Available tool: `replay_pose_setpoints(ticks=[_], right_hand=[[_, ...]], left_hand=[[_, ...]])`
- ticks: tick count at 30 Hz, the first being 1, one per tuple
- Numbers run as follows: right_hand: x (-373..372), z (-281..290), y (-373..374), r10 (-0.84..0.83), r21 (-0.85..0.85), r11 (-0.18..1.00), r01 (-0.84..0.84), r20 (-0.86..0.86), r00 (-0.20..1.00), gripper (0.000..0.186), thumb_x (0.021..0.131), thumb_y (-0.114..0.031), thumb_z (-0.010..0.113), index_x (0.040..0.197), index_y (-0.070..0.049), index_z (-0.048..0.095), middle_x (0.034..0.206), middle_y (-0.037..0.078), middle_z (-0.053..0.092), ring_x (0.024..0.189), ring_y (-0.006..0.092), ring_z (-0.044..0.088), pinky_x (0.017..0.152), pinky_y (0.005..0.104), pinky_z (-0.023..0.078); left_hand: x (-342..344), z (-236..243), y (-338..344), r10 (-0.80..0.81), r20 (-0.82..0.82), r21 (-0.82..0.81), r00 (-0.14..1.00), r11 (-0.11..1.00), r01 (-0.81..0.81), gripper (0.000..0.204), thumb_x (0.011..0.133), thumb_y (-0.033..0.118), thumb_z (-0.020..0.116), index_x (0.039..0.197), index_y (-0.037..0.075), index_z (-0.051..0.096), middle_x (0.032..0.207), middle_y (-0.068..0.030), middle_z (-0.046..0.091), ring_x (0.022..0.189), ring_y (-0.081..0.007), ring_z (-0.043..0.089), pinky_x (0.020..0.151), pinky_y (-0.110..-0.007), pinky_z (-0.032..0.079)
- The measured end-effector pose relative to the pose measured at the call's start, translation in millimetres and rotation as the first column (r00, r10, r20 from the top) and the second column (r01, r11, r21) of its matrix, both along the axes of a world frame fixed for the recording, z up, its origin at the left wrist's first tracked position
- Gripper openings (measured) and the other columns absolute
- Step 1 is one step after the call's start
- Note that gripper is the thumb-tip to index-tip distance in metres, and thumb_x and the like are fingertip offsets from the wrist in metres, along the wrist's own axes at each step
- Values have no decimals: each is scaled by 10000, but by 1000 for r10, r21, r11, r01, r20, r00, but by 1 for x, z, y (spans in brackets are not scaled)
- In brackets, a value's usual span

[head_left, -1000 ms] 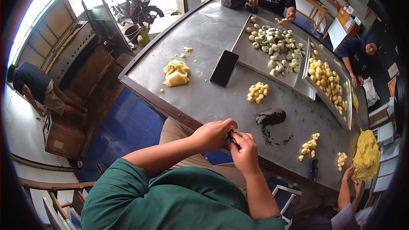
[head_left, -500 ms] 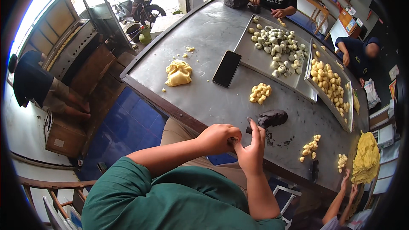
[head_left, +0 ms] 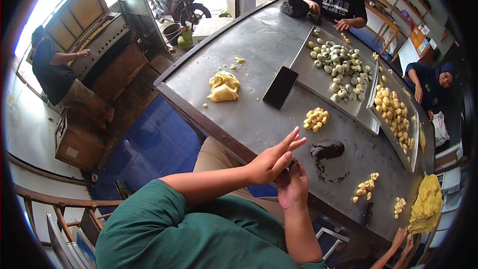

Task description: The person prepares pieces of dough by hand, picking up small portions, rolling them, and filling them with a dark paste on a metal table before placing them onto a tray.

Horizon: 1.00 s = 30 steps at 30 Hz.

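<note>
Dark dough (head_left: 328, 149) lies as one lump on the table, ahead and to the right of the right hand (head_left: 293, 189), its crumbs (head_left: 324, 172) nearer. The left hand (head_left: 273, 162) is spread, fingers nearly straight, over the right, whose fingers bend up to meet it; a small dark bit shows between them, and I cannot tell whether either grips it. Ahead of the hands sit one pile (head_left: 316, 119) of yellow balls, one phone (head_left: 280, 87) and two trays, a left tray (head_left: 309, 77) of greyish rounds and a right tray (head_left: 390, 138) of yellow ones, both too crowded to count. One pale dough (head_left: 223, 86) rests ahead of the left hand, to its left. Right of the right hand are two clusters, one larger (head_left: 366, 188), one smaller (head_left: 400, 207), then one yellow mass (head_left: 426, 204). The table (head_left: 209, 127) is grey metal, smudged and crumbed, with a dark edge. Four other people share the room, one seen only by forearms and hands (head_left: 401, 244). Left of the hands are blue tiles (head_left: 154, 129) and an oven (head_left: 102, 40); one motorbike (head_left: 184, 0) stands beyond.
</note>
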State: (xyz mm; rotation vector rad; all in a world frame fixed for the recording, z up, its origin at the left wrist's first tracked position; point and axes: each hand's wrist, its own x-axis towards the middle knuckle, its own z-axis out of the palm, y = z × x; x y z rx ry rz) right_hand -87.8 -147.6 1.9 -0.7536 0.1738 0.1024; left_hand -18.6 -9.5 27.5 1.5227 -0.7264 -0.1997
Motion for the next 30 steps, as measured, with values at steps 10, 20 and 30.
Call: replay_pose_setpoints(ticks=[10,20,30], right_hand=[[4,-10,11,-208,-107,972,211,41,977,343,980,-1,617,1311,35,538,1261,122,613,1124,210,631,966,354,545],[15,-20,-55,88,-838,65,541,545,834,337,896,-85,746,1207,2,652,1122,156,632,1030,301,636,906,399,524],[56,-66,-156,-281,-856,-216,469,515,810,381,958,-249,687,1274,-43,628,1194,200,675,1103,372,645,934,441,514]], left_hand=[[1,-15,-16,-83,-229,-267,970,964,19,723,1125,351,332,1624,114,-135,1476,-179,552,1550,-321,210,1244,-434,169],[21,-22,-29,-74,-489,-249,869,967,-58,833,1095,213,455,1612,134,-193,1502,-137,524,1245,-189,534,1087,-358,405],[61,-16,8,-53,516,726,855,556,-404,495,1047,336,514,1508,169,445,1489,-74,535,1470,-305,385,1213,-594,171]])
